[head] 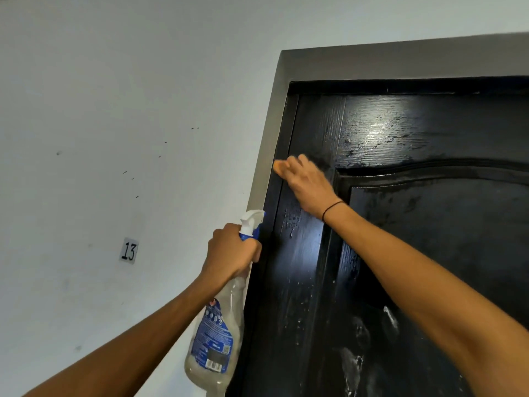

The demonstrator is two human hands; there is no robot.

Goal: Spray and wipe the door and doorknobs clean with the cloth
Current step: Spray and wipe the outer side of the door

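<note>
**Right hand at the door's upper left edge, spray bottle in the left**

The black door (400, 224) fills the right half of your view, from about 12 o'clock round to 5 o'clock, its glossy paint streaked with wet patches and drips, with a bright glare near the top. A raised arched panel (443, 239) sits in its face. The cloth (278, 167) shows only as a small orange blur at the tips of your right hand (307, 187), just above centre, where the door meets its frame (266, 156). Your right hand's grip is curled, fingers bent over against the door's left edge; it seems to pinch the cloth there, though motion blur hides the exact hold. A thin black band (332, 209) circles that wrist.

Your left hand (232, 253) sits just below centre, toward 7 o'clock of the right hand, its grip wrapped tight round the neck of the spray bottle (217, 339). The bottle hangs upright beside the frame, its white and blue trigger head (252, 222) pointing toward the door, its clear body part-filled with cloudy liquid and carrying a blue label.

The grey frame runs up the door's left side and across the top. At 9 o'clock lies the white wall (114, 110), flecked with small dark marks, and a small tag reading "13" (128, 250) is stuck to it at 8 o'clock.
</note>
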